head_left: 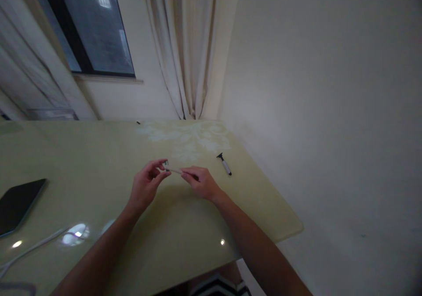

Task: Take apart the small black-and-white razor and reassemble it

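Observation:
Over the table, my right hand (200, 182) pinches the handle of a pale toothbrush (174, 170), and most of that handle is hidden inside the fingers. The brush's head, with dark greenish bristles, points left. My left hand (147, 182) has thumb and forefinger closed about this head, the thumb below and the forefinger above. To the right of my right hand, a razor (226, 165) with a grey and black handle lies on the table, its head pointing away from me.
The pale green glossy table (263, 203) ends at a wall on the right. A dark flat tablet-like object (21, 203) lies at left, with a white cable (39, 244) nearer me. A small dark piece (138, 122) sits by the far edge, before the curtains (187, 45).

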`<action>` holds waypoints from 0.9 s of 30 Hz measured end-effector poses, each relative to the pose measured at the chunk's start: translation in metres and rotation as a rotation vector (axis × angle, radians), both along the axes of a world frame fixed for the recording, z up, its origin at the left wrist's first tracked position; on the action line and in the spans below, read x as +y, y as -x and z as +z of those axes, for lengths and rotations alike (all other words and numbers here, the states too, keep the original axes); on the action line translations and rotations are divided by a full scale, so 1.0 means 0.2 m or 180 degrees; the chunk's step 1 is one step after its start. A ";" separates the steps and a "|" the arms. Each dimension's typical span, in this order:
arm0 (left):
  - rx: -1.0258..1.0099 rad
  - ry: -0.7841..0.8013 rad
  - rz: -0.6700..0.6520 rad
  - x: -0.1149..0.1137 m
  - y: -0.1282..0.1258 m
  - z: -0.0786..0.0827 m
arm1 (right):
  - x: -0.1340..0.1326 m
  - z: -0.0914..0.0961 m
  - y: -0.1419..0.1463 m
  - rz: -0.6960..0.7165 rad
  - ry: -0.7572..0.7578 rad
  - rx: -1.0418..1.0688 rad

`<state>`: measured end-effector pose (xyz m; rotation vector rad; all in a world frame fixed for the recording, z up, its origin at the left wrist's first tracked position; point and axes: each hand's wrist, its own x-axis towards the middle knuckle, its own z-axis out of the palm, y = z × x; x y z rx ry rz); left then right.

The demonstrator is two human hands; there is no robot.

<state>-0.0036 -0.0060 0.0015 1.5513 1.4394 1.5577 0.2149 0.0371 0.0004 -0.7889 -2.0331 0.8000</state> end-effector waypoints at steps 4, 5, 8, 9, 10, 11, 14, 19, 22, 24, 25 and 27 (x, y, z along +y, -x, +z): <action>0.0011 -0.0049 0.0052 0.00 0.00 0.00 | 0.01 -0.01 0.00 -0.0408 -0.0044 -0.0033; 0.0019 -0.0047 0.0039 0.01 0.00 0.00 | 0.01 -0.01 0.00 -0.0434 -0.0050 -0.0033; 0.0047 -0.0065 -0.0014 0.01 0.00 -0.01 | 0.00 -0.01 0.00 -0.0213 -0.0004 0.0008; 0.0051 -0.0084 -0.0037 0.01 0.00 -0.01 | 0.00 -0.01 0.01 -0.0143 0.0010 0.0022; 0.0049 -0.0108 -0.0050 0.00 -0.01 -0.01 | 0.00 -0.01 0.01 -0.0125 0.0004 0.0016; 0.0054 -0.0124 -0.0052 0.00 -0.01 -0.01 | 0.00 -0.01 0.01 -0.0178 -0.0021 0.0004; 0.0118 -0.0126 -0.0005 0.00 -0.02 0.00 | 0.01 -0.01 0.01 -0.0554 -0.0118 -0.0040; 0.0184 -0.0130 0.0010 0.00 -0.03 0.01 | 0.01 -0.02 0.01 -0.0317 0.0068 0.0123; 0.0176 -0.0144 -0.0002 -0.01 -0.03 0.02 | 0.00 -0.02 0.02 -0.0226 0.0076 0.0154; 0.0168 -0.0134 0.0010 -0.01 -0.03 0.02 | 0.01 -0.03 0.02 -0.0460 0.0000 0.0153; 0.0167 -0.0120 0.0015 -0.01 -0.03 0.02 | 0.01 -0.03 0.02 -0.0573 -0.0028 0.0150; 0.0157 -0.0089 0.0020 -0.01 -0.03 0.01 | 0.02 -0.04 0.01 -0.0642 -0.0011 0.0177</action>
